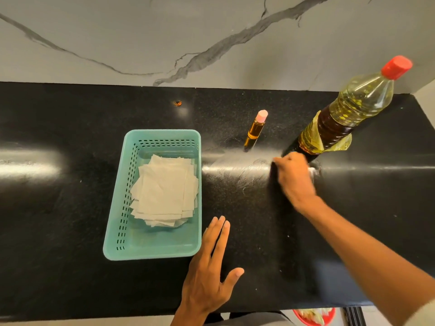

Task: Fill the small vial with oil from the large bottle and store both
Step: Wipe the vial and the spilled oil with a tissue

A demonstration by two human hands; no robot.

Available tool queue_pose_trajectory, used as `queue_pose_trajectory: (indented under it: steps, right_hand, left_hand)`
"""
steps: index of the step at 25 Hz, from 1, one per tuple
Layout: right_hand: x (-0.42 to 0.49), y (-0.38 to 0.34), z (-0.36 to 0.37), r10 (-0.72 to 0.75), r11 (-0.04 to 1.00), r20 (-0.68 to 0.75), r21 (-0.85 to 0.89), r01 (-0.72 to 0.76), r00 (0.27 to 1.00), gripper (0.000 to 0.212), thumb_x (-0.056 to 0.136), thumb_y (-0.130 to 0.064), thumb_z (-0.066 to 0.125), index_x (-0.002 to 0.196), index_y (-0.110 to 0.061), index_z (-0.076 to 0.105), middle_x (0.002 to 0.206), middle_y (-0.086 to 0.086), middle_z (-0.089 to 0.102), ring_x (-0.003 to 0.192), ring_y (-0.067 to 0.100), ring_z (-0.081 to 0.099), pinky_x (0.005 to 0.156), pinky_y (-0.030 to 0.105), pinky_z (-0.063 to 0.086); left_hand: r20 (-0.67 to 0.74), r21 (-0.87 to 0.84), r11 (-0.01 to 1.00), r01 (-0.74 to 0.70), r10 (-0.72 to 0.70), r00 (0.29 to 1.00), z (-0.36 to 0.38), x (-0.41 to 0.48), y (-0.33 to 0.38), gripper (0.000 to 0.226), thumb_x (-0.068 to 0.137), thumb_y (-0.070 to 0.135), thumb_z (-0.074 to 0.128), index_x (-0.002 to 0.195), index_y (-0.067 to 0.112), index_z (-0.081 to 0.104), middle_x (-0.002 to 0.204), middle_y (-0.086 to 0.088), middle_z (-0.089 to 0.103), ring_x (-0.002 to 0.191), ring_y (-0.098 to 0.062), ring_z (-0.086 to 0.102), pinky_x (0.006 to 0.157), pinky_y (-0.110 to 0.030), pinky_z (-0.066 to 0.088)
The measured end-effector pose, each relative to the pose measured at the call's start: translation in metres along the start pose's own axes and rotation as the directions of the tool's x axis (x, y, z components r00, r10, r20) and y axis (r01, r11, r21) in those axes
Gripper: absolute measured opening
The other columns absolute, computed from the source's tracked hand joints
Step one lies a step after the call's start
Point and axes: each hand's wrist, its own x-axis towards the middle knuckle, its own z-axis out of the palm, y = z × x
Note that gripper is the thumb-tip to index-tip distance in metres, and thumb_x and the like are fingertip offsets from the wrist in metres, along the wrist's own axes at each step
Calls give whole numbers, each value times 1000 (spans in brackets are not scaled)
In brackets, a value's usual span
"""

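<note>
The small vial (255,131) stands upright on the black counter (70,208), amber oil inside and a pink cap on top. Right of it stands the large oil bottle (348,114), red cap on, with a loose yellow label around its dark lower part. My right hand (294,177) rests on the counter at the foot of the bottle, fingers closed over a white tissue (313,171) of which only a corner shows. My left hand (207,274) lies flat on the counter near the front edge, fingers spread, holding nothing.
A teal perforated basket (150,254) sits left of centre with a stack of white tissues (164,189) in it. A tiny orange object (178,103) lies near the marble back wall. A red container (314,316) shows below the counter's front edge.
</note>
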Motion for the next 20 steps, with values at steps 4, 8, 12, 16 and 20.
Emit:
queue_pose_trajectory:
  steps: [4,8,12,16,20]
  right_hand:
    - [-82,-67,9,-373,916,269,257,308,888,26,101,-23,43,109,-5,60,105,14,53,94,23,47,79,32,38]
    - [-30,3,-5,-40,997,144,70,30,989,15,95,-8,55,106,-8,65,96,11,53,90,20,46,70,27,36]
    - [-26,-61,24,-147,983,174,137,123,974,22,98,-10,45,112,-1,60,107,13,51,97,25,47,80,29,38]
    - [-60,-37,7,-166,971,217,206,121,962,22,97,-13,49,109,-9,68,99,13,57,91,27,51,81,38,47]
    - [-2,-27,15,37,995,11,93,-38,999,20,91,-4,55,104,-4,70,94,14,57,86,24,46,73,31,41]
  left_hand:
    - [9,0,1000,1,-1,1000,-5,1,6,79,99,65,26,157,11,20,167,-9,15,153,-27,19,121,-42,27]
    - [9,16,1000,26,-27,1000,-5,3,5,78,99,67,24,157,15,21,167,-10,16,153,-27,21,119,-48,30]
    - [22,3,999,46,-46,999,-5,0,8,78,99,67,23,157,15,20,167,-8,14,153,-26,20,120,-45,30]
    - [46,-5,998,55,-55,997,-9,4,8,79,98,67,22,158,17,19,168,-6,11,154,-23,18,122,-33,20]
    - [41,-15,998,66,-65,997,-7,5,10,79,99,67,20,158,15,18,168,-7,12,154,-25,18,123,-35,20]
